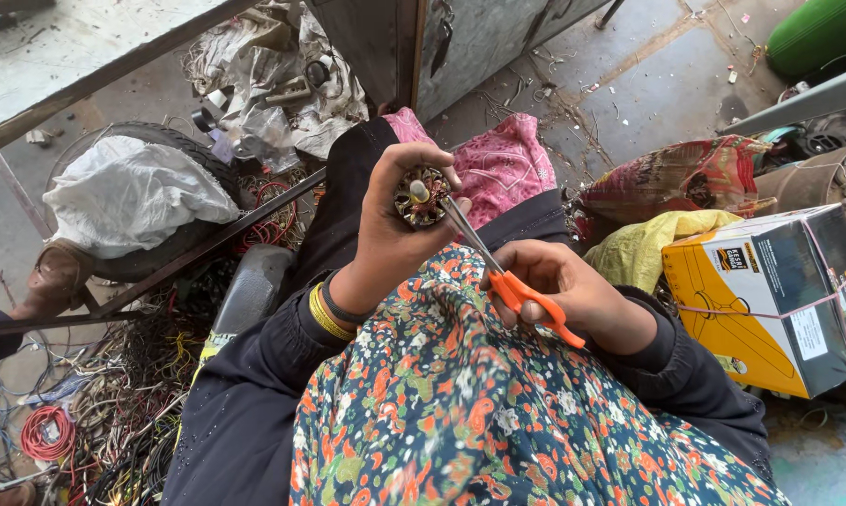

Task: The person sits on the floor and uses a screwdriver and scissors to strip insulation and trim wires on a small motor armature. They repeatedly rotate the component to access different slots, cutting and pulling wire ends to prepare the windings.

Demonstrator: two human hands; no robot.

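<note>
Up close, fingers [439, 181] of the left hand [395, 234] curled tight round a small wound motor core [421, 197], copper coils showing, pale shaft end facing up toward the camera, so long axis running roughly along the line of sight. Held raised above the lap, over the pink patterned cloth [503, 164], carried by nothing but the grip. Fingers [535, 272] of the right hand [564, 290] closed through the orange loops of a pair of scissors [498, 267]; blades nearly shut, cannot tell whether anything lies between them. Scissors' long axis slanting from the handles at lower right up to the tips at upper left, tips touching or just beside the core's right rim. Core thus up and to the left of the right hand; left hand the nearer, already holding it. Yellow bangles [326, 314] at the left wrist. Farther out, flowered fabric [479, 403] across the lap, a yellow and black carton [770, 295] on the floor to the right, tangled wires [114, 412] on the floor to the left, a white sack [128, 192] on a tyre beyond.
</note>
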